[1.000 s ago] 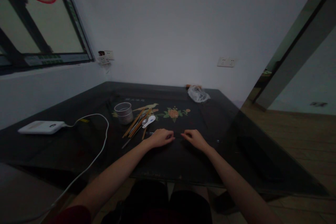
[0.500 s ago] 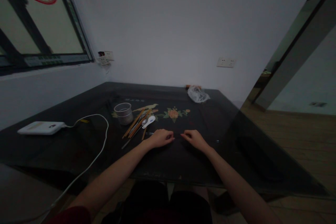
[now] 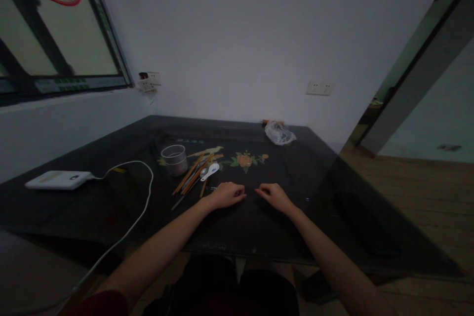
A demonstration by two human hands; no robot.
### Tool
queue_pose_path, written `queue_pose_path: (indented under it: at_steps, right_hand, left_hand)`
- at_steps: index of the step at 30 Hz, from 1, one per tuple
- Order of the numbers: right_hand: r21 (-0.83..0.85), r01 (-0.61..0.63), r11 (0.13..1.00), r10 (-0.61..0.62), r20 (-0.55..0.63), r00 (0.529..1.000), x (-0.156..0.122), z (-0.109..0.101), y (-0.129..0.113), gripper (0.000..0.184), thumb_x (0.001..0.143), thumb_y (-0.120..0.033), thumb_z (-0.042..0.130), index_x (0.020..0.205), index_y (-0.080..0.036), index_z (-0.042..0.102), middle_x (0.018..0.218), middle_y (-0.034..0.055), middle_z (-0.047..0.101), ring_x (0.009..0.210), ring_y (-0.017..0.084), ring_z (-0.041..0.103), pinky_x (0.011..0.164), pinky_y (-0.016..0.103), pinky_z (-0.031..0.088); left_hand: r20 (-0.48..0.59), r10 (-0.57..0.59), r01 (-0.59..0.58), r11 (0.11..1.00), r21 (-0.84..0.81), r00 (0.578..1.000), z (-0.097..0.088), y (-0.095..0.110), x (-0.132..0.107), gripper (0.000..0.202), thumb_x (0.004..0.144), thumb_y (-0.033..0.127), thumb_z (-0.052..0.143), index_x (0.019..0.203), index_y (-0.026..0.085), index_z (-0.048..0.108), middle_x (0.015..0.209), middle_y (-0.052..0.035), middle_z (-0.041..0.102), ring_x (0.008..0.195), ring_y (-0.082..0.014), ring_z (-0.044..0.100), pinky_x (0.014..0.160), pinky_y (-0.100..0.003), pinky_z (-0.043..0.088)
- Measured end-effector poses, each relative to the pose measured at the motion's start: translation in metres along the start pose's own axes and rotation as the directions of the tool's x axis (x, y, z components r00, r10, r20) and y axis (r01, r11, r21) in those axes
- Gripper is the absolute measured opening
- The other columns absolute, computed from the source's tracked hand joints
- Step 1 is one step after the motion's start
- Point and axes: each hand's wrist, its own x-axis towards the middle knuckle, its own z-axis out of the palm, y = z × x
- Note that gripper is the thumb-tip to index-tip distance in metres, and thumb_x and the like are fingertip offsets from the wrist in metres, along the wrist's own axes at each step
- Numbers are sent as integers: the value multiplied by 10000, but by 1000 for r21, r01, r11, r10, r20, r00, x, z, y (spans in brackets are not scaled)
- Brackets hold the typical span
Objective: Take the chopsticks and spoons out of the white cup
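My left hand point(image 3: 227, 194) rests on the dark table point(image 3: 237, 229) with its fingers curled in, and nothing shows in it. Facing it across a small gap, my right hand point(image 3: 274, 196) lies loosely closed too, with no object visible in its grasp. Just beyond my left hand is a loose pile of wooden chopsticks point(image 3: 187, 176) and metal spoons point(image 3: 203, 172). A white soup spoon point(image 3: 210, 172) lies at the pile's right side. Left of the pile stands a grey metal cup point(image 3: 175, 160), upright.
A white power bank point(image 3: 59, 180) lies at the left, its white cable point(image 3: 148, 197) running over the front edge. A crumpled clear plastic bag point(image 3: 279, 133) sits near the back wall. At the right lies a long black case-like object point(image 3: 365, 224). A flower picture point(image 3: 244, 160) decorates the tabletop.
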Motion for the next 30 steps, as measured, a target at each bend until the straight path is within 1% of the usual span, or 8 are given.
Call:
queue_pose_path:
  at_steps: [5, 8, 15, 22, 30]
  right_hand:
    - [-21, 6, 1000, -6, -2, 1000, 1, 2, 2, 353, 881, -399, 478, 645, -165, 598, 567, -11, 531, 542, 109, 452, 527, 219, 256]
    - [-29, 14, 999, -14, -5, 1000, 1, 3, 3, 350, 881, -395, 481, 647, -163, 600, 572, -10, 534, 546, 108, 457, 534, 218, 259]
    - [-30, 14, 999, -15, -19, 1000, 1, 2, 1, 365, 879, -405, 478, 620, -166, 574, 538, -26, 490, 521, 104, 425, 522, 221, 244]
    - [-10, -5, 1000, 4, -12, 1000, 0, 2, 0, 361, 873, -407, 483, 615, -169, 567, 536, -32, 476, 518, 100, 415, 525, 215, 252]
    - [-27, -11, 1000, 11, -9, 1000, 0, 1, -1, 359, 877, -409, 482, 632, -168, 587, 552, -21, 518, 530, 105, 438, 522, 216, 253]
  left_hand:
    - [11, -18, 18, 1000, 1, 1000, 0, 1, 0, 230, 891, 392, 462, 868, 212, 603, 767, -13, 648, 710, -151, 600, 575, -215, 350]
    - [2, -1, 1, 1000, 0, 1000, -1, 1, 0, 227, 894, 388, 457, 865, 214, 600, 761, -9, 647, 695, -148, 595, 572, -215, 346]
    - [8, 2, -2, 1000, 0, 1000, -1, 1, 0, 220, 892, 378, 457, 867, 213, 600, 756, -10, 649, 681, -147, 587, 577, -216, 344]
    - [12, -6, 6, 1000, 9, 1000, 0, 0, 0, 223, 893, 381, 454, 860, 217, 601, 760, -8, 652, 673, -145, 584, 574, -217, 343]
    - [13, -9, 9, 1000, 23, 1000, -3, 4, -1, 225, 895, 383, 453, 870, 217, 602, 782, -13, 663, 702, -156, 602, 573, -219, 350]
